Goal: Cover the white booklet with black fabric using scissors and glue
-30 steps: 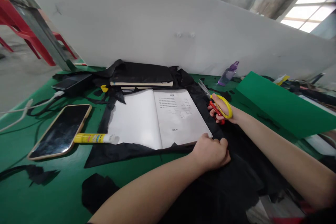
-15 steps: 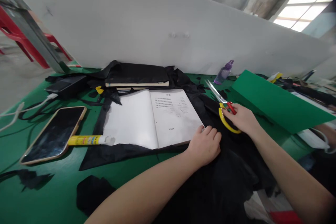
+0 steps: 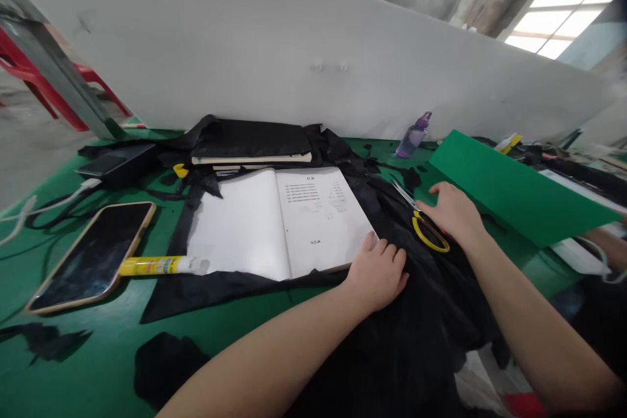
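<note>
An open book (image 3: pixel 323 235) with white pages, the right one printed, lies on black cloth (image 3: pixel 421 294). My left hand (image 3: pixel 377 272) is at the book's lower right corner, thumb at the page edge and fingers curled onto the cloth, closed on it. Scissors (image 3: pixel 431 235) with yellow and red handles rest on the cloth right of the book. Over their handles is my right hand (image 3: pixel 453 212), its thumb and fingers apart, no longer gripping them. Part of the red handle is hidden beneath that hand.
A glue stick (image 3: pixel 151 266) lies left of the book, against a phone (image 3: pixel 93 255). Behind the book is a black-covered book (image 3: pixel 252 137). A purple bottle (image 3: pixel 414 136) stands near the white partition (image 3: pixel 235 46). A green board (image 3: pixel 519 189) is at the right, with part of another person beyond.
My right hand has let go of the scissors, which have come down onto the cloth, and its fingers have spread. My left hand stays at the book's corner. The view has shifted slightly.
</note>
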A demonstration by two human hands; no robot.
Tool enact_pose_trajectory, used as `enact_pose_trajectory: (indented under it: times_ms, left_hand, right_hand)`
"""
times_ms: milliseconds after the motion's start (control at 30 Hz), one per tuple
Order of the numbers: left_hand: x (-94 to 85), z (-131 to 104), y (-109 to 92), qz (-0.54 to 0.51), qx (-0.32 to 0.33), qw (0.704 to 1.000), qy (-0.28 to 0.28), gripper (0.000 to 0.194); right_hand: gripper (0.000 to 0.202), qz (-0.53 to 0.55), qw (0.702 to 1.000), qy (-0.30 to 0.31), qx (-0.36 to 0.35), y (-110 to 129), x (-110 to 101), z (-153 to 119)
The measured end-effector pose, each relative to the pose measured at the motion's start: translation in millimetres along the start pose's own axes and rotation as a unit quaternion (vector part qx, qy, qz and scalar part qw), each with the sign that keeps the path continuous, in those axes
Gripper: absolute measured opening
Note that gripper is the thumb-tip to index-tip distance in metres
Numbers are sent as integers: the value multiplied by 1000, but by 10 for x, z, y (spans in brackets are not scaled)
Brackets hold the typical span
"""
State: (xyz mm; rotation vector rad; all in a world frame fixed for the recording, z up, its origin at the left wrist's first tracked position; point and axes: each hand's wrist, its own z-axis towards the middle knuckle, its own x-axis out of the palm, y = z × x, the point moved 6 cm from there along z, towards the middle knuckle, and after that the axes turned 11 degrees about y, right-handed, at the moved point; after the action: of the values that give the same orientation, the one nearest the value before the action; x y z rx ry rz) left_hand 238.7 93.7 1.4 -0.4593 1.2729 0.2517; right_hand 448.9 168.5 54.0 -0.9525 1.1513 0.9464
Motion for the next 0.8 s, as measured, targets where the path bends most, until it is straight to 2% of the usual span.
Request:
enact_pose_trajectory:
  times_ms: [67,133,200,267,400,567,700,800]
  left_hand:
    - [-2,4,-2,6,-3,1000,8,37]
    - [-5,2,-6,11,-3,1000,14,38]
    - [-14,-4,-6,11,-2,1000,15,37]
    - [-23,-9,-8,7,3,1000,11,36]
    - [-19,-8,-7,4,7,1000,1,35]
    - [3,-1,-2,12,5,1000,-1,32]
    - [4,-5,-1,16,15,1000,10,31]
    - [0,-4,4,15,16,1000,13,29]
  right_hand:
    - [37,56,997,13,-54,200,-35,118]
    - [35,66,991,75,-87,398,57,247]
    - [35,60,985,142,-80,519,210,371]
    - [32,57,982,169,-62,570,319,486]
    - [25,56,991,124,-8,496,303,685]
    - [33,56,995,45,69,375,158,775]
    - [34,46,996,19,77,428,138,792]
    - [30,38,996,33,69,477,168,847]
